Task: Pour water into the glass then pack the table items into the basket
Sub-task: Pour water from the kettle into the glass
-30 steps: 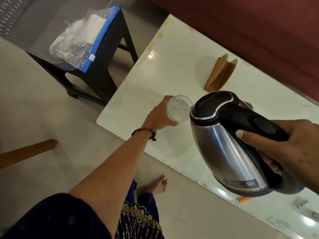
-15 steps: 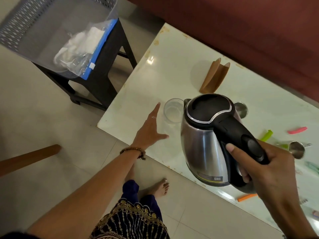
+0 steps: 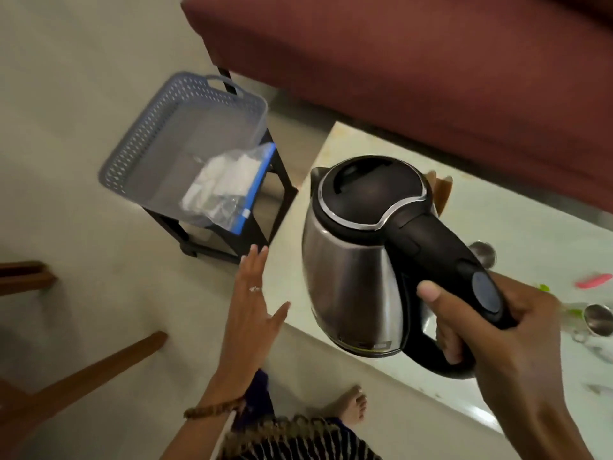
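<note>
Kettle [image 3: 351,277] in right hand [image 3: 481,330]

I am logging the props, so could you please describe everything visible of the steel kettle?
The brushed steel kettle with black plastic lid and handle has a chrome ring round the shut lid, a small spout at upper left and a grey-blue switch on the handle. It hangs roughly upright above the white table's near edge, held only by the right hand.

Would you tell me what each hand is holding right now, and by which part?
The right hand holds the electric kettle by its black handle, fingers wrapped around it. The left hand is open and holds nothing.
</note>
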